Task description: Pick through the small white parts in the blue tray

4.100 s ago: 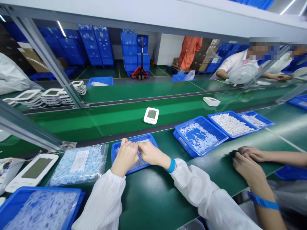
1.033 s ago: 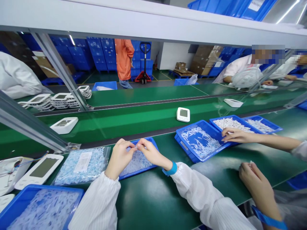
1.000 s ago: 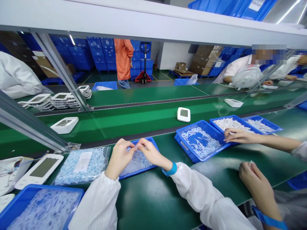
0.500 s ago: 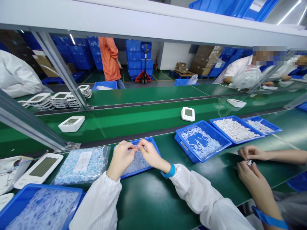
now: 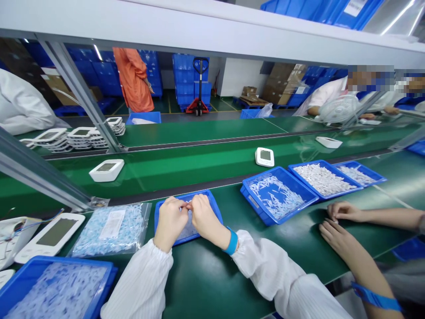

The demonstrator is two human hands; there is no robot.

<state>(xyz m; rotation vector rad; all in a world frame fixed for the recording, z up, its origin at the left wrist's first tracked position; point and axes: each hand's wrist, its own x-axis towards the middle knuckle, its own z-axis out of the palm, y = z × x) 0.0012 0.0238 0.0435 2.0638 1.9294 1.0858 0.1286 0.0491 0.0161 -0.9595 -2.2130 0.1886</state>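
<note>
My left hand [image 5: 171, 221] and my right hand [image 5: 206, 217] meet fingertip to fingertip over a small blue tray [image 5: 217, 212] of pale, small parts. The fingers of both are pinched together, and whatever lies between them is too small and hidden to make out. A blue band [image 5: 232, 241] circles my right wrist. Left of the tray lies a clear bag [image 5: 133, 226] of light blue pieces with a white label. A larger blue tray [image 5: 109, 283] of translucent pieces stands at the lower left.
Three blue trays stand to the right, including one with blue-white pieces [image 5: 282, 201]. A co-worker's hands [image 5: 345, 235] are at the right edge. White devices [image 5: 264, 157] sit on the green belt [image 5: 186, 164]. A metal post [image 5: 83, 97] rises at the left.
My hands have drawn closer together, hiding more between them. Devices on the belt have shifted right. The co-worker's hands have come down to the table, and the person in orange has moved left.
</note>
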